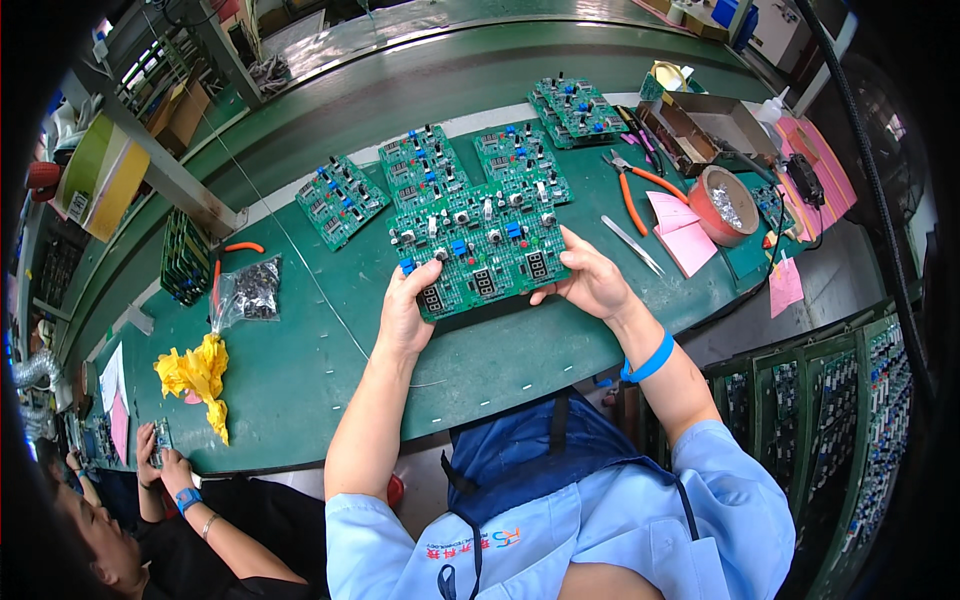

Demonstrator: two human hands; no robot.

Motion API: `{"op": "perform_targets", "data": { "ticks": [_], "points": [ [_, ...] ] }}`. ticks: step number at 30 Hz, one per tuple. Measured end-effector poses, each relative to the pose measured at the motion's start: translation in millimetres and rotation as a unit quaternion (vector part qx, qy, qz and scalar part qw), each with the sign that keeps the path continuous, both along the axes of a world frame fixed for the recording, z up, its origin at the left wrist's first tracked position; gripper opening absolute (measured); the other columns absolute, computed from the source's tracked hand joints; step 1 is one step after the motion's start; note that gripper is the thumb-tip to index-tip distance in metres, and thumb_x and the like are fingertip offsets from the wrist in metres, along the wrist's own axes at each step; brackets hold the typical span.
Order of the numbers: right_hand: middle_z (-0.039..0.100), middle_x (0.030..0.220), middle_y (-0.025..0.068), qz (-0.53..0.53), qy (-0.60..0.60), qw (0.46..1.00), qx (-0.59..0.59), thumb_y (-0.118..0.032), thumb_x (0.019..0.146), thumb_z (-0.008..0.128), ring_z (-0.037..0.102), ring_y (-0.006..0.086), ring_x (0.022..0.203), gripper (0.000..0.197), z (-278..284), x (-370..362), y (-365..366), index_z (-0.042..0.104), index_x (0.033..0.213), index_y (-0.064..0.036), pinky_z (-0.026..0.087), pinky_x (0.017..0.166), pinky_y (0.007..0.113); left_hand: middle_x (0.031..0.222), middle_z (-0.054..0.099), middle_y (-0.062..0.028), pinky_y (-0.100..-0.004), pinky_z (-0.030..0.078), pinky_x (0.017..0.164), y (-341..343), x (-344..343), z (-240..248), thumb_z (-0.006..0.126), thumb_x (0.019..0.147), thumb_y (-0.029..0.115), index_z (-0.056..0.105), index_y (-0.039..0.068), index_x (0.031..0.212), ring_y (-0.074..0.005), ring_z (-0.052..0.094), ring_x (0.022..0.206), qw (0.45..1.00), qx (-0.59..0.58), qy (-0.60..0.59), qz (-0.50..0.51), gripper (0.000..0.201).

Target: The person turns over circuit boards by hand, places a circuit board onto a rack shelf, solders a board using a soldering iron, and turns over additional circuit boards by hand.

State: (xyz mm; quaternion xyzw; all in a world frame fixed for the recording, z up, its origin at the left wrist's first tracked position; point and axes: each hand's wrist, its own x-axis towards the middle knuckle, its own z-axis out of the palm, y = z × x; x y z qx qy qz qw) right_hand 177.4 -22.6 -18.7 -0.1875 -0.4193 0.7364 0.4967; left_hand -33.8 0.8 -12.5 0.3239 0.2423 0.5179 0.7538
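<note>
Between my two hands I hold a green circuit board [482, 255] above the bench, its component side up. Blue and white parts stand on it, and dark digit displays line its near edge. My left hand [408, 300] grips the near left corner, thumb on top. My right hand [592, 278] grips the right end, with fingertips curled underneath. Just beyond, similar boards lie on the green mat: one board [342, 202] at left, another board [420, 160] in the middle, and a third board [512, 150] partly covered by the held one. A stack of boards [575, 108] sits farther back.
On the right lie tweezers [632, 245], orange-handled pliers [630, 190], pink paper slips [683, 235], a round tub of small metal bits [725, 205] and an open metal box [700, 130]. At left are a yellow cloth [195, 378] and a plastic bag [250, 292]. A co-worker's hands [165, 460] handle a small board.
</note>
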Motion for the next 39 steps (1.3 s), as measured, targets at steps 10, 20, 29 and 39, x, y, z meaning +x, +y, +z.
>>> {"op": "perform_targets", "data": {
  "ticks": [10,20,29,39],
  "points": [
    [0.044,0.108,0.0137,0.009,0.000,1.000,-0.009,-0.018,0.077,0.039,0.050,0.0239,0.089,0.051,1.0,-0.4,-2.4,0.018,0.121,-0.0024,0.044,0.070,0.035,0.094,0.052,-0.0095,-0.0321,0.043,0.075,-2.9,-1.3,-1.3,0.046,0.071,0.005,0.044,0.000,0.100,-0.0194,0.052,0.085,1.000,0.001,0.004,0.018,0.030],
    [0.048,0.102,0.0107,-0.099,0.029,0.995,0.006,-0.020,0.082,0.037,0.047,0.0155,0.092,0.038,0.6,2.6,0.7,0.033,0.113,0.0024,0.037,0.080,0.029,0.094,0.053,-0.0095,-0.0312,0.043,0.074,-5.4,3.6,-5.0,0.047,0.070,0.004,0.043,0.000,0.100,-0.0189,0.053,0.084,1.000,-0.020,0.008,-0.001,0.031],
    [0.049,0.097,0.0079,-0.162,0.008,0.987,-0.020,-0.021,0.082,0.039,0.049,0.0134,0.086,0.036,-0.1,4.6,6.7,0.037,0.109,0.0012,0.039,0.076,0.027,0.100,0.050,-0.0101,-0.0333,0.041,0.078,-3.4,4.0,-12.6,0.048,0.069,0.005,0.039,0.001,0.107,-0.0206,0.051,0.089,0.998,-0.020,0.036,-0.040,0.039],
    [0.055,0.084,0.0061,-0.224,-0.025,0.974,-0.019,-0.018,0.082,0.038,0.052,0.0113,0.076,0.025,-2.1,10.7,7.9,0.049,0.095,0.0006,0.042,0.069,0.024,0.089,0.054,-0.0087,-0.0271,0.044,0.070,-11.0,10.8,-6.4,0.049,0.071,0.006,0.047,-0.002,0.096,-0.0155,0.054,0.078,0.994,-0.029,0.092,-0.048,0.027]
  ]
}}
